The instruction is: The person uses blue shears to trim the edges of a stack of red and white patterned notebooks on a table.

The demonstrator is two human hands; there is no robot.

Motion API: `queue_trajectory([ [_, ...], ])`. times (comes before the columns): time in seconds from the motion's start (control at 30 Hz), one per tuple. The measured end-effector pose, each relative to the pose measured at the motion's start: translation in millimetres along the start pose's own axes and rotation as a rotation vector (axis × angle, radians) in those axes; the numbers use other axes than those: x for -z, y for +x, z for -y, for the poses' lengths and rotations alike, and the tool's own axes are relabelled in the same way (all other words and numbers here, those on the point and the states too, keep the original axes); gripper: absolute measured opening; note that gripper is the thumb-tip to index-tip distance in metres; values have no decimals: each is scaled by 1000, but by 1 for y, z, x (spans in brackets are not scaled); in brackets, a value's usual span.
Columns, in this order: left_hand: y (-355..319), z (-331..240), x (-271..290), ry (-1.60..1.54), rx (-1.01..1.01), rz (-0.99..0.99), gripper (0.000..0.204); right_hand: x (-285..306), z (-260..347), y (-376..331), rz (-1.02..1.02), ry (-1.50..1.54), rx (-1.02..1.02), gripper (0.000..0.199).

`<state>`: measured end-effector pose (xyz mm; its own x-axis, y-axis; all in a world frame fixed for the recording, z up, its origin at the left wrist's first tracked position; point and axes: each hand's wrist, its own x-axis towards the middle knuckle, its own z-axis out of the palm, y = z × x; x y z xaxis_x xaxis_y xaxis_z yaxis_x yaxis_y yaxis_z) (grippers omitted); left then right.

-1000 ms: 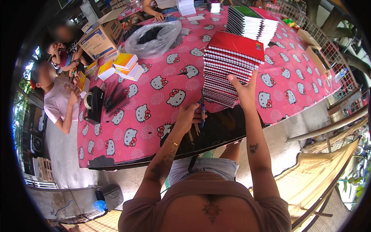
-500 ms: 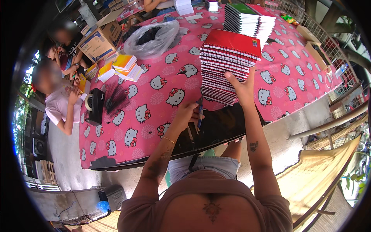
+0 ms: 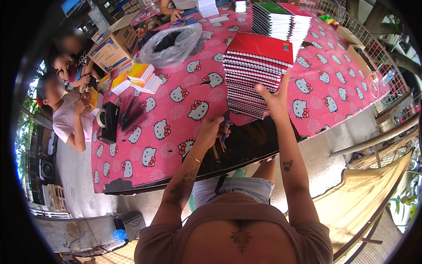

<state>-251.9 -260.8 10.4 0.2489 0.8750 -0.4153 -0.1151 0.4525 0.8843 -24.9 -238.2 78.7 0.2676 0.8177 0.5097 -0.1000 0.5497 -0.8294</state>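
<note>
A tall stack of red-covered spiral notebooks (image 3: 258, 49) stands near the table's front edge, its white wire spirals facing me. My right hand (image 3: 276, 97) grips the stack's right side, thumb across the spirals and fingers up along the edge. Just left of the stack's lower part, my left hand (image 3: 212, 130) is closed around small blue-handled pliers (image 3: 226, 128). Their dark tip points up beside the lowest notebooks, and the fingers hide part of the handles. Whether the tip touches a spiral I cannot tell.
Green and red notebook stacks (image 3: 271, 22) stand behind. A clear plastic bag (image 3: 171, 46) with black contents, yellow booklets (image 3: 141, 72), loose black spirals (image 3: 131, 115), a tape dispenser (image 3: 108, 123) and a cardboard box (image 3: 110, 50) occupy the left. People sit at the left and far side.
My left hand has turned slightly with the pliers, whose handle ends now show apart. My right hand stays on the stack. At the far side, another person's hand has come further into sight.
</note>
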Motion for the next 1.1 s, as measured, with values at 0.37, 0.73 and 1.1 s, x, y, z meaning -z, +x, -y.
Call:
queue_trajectory([
  [0.37, -4, -3, -1, -51, 0, 18, 29, 47, -48, -63, 191, -830, -88, 124],
  [0.73, -5, -10, -2, -60, 13, 29, 29, 40, -56, -70, 128, -991, -91, 119],
  [1.1, -1, -14, -9, 1182, -506, -84, 24, 39, -52, -71, 143, -1048, -81, 120],
])
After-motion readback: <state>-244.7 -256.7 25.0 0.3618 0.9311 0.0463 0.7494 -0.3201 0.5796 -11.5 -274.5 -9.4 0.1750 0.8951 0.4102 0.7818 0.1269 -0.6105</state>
